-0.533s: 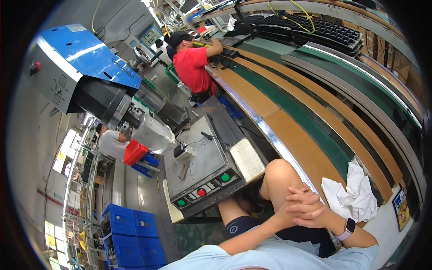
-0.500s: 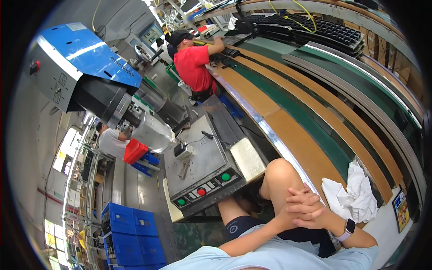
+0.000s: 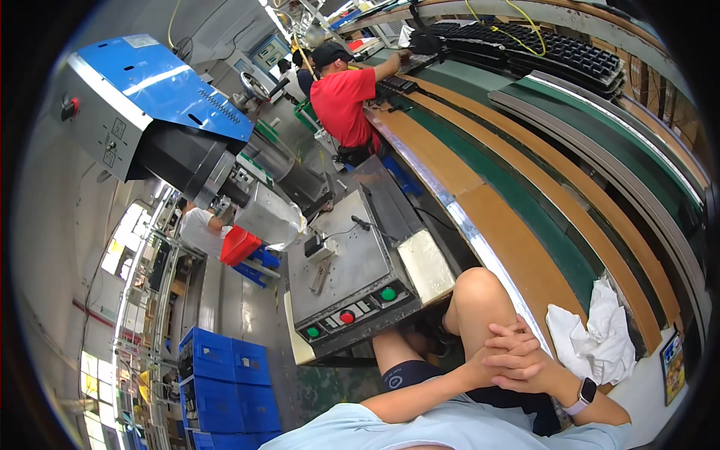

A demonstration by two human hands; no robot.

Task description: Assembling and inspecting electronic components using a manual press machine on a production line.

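The left hand [image 3: 484, 366] and right hand [image 3: 534, 373] are folded into each other, fingers laced, with no tool or part between them. They sit over the lap, just below the bent knee [image 3: 480, 291]; I can't tell if they touch the leg. The nearest loose thing is a white cloth [image 3: 607, 345], bunched up near the right hand, by the end of the long bench [image 3: 517, 236].

If the right elbow swung out, it could shove the cloth. If the knee swung left, it could bump the green button [image 3: 387, 294] on the grey machine table [image 3: 349, 240]. A tug on the black cord [image 3: 362, 223] could drag the small things lying there.

The bench's shiny metal edge [image 3: 472, 227] runs right by the knee, so legs have little room there. The floor [image 3: 322, 394] by the blue crates [image 3: 225, 375] gives more room.
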